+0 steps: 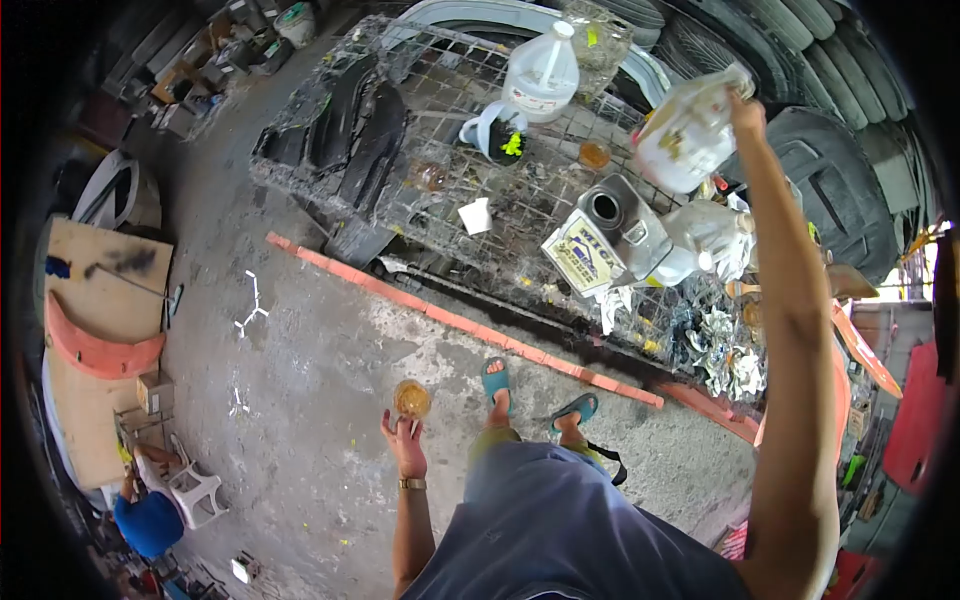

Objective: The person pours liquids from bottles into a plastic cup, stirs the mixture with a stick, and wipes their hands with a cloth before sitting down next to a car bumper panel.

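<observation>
Holding an amber-toned cup [412,399] at the fingertips of the left hand [408,450], well apart from a cluttered, grid-topped table [440,75], a person grips the top of a stained jug [685,140] in the right hand [748,115], over the table's other end. A slack fingertip hold could let the cup tip or drop toward the concrete floor [330,420]; the jug, grasped only at its top, could swing and knock the open-mouthed metal can [620,235] nearby. Whether the cup carries liquid or merely an amber coating cannot be told. Brownish patches mark the jug's pale, cloudy wall, hiding its fill. Darkness fills the can's mouth. A clear jug [542,78] stands upright, its level hard to judge, and a small amber dish [594,154] sits between these vessels.
</observation>
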A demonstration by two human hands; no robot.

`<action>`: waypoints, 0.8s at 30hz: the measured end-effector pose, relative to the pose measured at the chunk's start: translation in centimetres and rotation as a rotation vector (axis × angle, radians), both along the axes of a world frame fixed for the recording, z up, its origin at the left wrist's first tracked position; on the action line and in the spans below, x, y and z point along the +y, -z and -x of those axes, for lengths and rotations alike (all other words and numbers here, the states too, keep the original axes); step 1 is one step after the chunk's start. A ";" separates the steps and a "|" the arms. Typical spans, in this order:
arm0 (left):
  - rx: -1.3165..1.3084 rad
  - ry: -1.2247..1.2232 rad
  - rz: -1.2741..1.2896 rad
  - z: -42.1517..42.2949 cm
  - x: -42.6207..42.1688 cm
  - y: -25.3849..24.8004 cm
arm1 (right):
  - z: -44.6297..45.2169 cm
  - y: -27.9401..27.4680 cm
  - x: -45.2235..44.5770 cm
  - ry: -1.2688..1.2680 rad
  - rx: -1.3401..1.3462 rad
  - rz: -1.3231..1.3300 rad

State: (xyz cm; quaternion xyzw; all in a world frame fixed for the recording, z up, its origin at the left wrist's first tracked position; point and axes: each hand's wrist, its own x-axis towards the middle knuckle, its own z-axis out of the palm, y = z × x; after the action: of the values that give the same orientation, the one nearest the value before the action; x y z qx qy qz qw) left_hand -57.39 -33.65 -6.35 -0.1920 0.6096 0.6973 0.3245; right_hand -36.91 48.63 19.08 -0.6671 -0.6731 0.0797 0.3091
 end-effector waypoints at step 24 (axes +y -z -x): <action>0.107 0.643 -0.556 -10.4 18.9 -15.0 | -12.2 -17.7 -40.8 -0.886 -0.890 0.182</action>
State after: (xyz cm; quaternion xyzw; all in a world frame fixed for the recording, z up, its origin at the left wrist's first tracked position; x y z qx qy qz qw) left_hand -47.03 -14.71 8.70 0.1390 0.4434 0.7074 0.5327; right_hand -24.76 7.84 36.74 -0.3183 -0.9399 -0.0279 -0.1207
